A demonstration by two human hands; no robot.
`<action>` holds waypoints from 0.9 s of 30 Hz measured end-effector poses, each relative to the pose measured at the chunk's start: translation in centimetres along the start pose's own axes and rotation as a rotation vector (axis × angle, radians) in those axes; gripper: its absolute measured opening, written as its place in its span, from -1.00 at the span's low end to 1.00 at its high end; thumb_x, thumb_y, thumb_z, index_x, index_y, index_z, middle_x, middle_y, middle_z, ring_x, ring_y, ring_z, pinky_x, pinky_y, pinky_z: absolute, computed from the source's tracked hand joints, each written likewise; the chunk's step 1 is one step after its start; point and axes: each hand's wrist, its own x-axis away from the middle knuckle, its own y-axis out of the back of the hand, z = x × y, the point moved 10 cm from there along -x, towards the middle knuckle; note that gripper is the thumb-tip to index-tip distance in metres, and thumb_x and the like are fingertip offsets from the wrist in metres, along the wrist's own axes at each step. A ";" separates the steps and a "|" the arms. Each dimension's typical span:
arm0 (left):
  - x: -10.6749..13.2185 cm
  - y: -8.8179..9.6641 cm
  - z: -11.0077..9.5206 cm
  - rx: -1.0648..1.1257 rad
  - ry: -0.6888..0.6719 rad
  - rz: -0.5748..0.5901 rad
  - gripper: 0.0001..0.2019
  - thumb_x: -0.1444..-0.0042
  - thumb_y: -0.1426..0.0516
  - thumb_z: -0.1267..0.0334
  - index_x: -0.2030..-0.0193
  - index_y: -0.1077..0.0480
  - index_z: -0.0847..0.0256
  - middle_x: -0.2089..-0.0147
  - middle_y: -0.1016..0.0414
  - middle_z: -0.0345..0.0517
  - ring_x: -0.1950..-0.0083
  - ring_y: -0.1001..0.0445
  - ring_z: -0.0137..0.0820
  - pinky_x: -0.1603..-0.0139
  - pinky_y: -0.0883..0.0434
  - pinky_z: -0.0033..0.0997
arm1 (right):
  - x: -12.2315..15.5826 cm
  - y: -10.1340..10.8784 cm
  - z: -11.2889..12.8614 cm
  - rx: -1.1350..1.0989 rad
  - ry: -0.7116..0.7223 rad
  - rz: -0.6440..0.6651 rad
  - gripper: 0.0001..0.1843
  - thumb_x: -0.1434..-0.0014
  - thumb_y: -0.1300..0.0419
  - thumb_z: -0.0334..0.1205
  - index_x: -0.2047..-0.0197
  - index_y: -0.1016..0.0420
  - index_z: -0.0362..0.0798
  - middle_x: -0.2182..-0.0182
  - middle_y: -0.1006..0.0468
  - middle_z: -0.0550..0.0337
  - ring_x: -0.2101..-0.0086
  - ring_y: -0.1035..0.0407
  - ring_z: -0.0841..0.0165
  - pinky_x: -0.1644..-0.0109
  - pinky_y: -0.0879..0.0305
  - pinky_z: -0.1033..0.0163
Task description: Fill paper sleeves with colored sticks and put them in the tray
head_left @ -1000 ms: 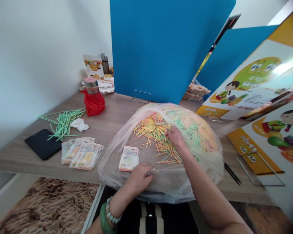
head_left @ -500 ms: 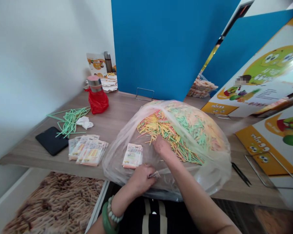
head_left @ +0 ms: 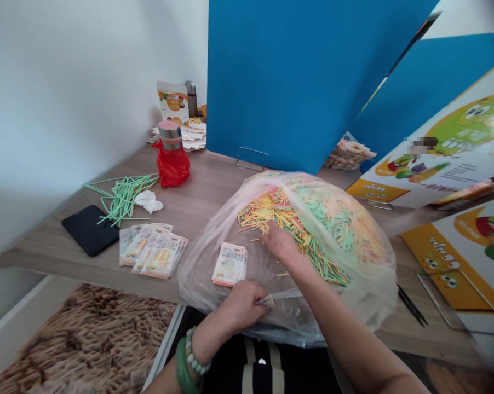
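Observation:
A large clear plastic bag lies on the wooden table, full of short coloured sticks in yellow, orange and green. My right hand reaches inside the bag's mouth and rests palm down on the sticks, fingers curled over them. My left hand is at the bag's near edge, pinched on a small packet. A stack of small printed packets lies inside the bag's mouth just left of my right hand.
Filled packets lie fanned out left of the bag, beside a black phone, long green straws and a crumpled tissue. A red-wrapped flask, blue dividers and printed cartons stand behind. Black tweezers lie at right.
My right hand drew back from the far sticks toward the bag's mouth, then settled on the pile again. The left hand stayed pinched at the near edge. The view shifted left.

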 end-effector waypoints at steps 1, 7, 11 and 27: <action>0.0 0.0 -0.1 0.002 0.002 0.002 -0.81 0.05 -0.15 0.42 0.58 -0.21 0.23 0.46 -0.34 -0.23 0.32 -0.36 -0.43 0.31 -0.14 -0.48 | 0.2 0.0 0.4 -0.011 0.031 -0.002 -0.51 -0.33 -0.06 -0.11 -0.26 -0.18 -0.10 0.14 -0.63 -0.10 0.09 -0.54 0.14 0.10 -0.32 0.21; 0.1 0.1 -0.2 -0.020 0.025 0.010 -0.81 0.07 -0.13 0.44 0.59 -0.20 0.22 0.45 -0.36 -0.20 0.29 -0.39 -0.38 0.27 -0.17 -0.46 | -0.2 -0.2 0.1 -0.003 0.062 -0.017 -0.47 -0.21 -0.18 0.00 -0.16 -0.31 -0.11 0.14 -0.63 -0.09 0.12 -0.54 0.08 0.15 -0.33 0.19; 0.0 -0.1 -0.2 -0.027 0.011 0.007 -0.80 0.05 -0.14 0.43 0.59 -0.20 0.21 0.44 -0.38 -0.20 0.28 -0.40 -0.38 0.25 -0.19 -0.45 | -1.2 -0.3 -0.9 0.108 0.039 -0.050 -0.70 -0.25 -0.10 -0.25 -0.02 -0.45 -0.12 0.16 -0.63 -0.11 0.10 -0.54 0.08 0.13 -0.34 0.18; -0.1 -0.5 0.2 -0.085 0.018 -0.024 -0.81 0.01 -0.15 0.41 0.58 -0.26 0.21 0.40 -0.45 -0.17 0.24 -0.40 -0.35 0.19 -0.22 -0.41 | -2.3 2.1 -4.4 -0.035 -0.011 -0.260 -0.77 -0.27 -0.04 -0.34 0.12 -0.51 -0.13 0.10 -0.58 -0.08 0.05 -0.45 0.19 0.05 -0.29 0.24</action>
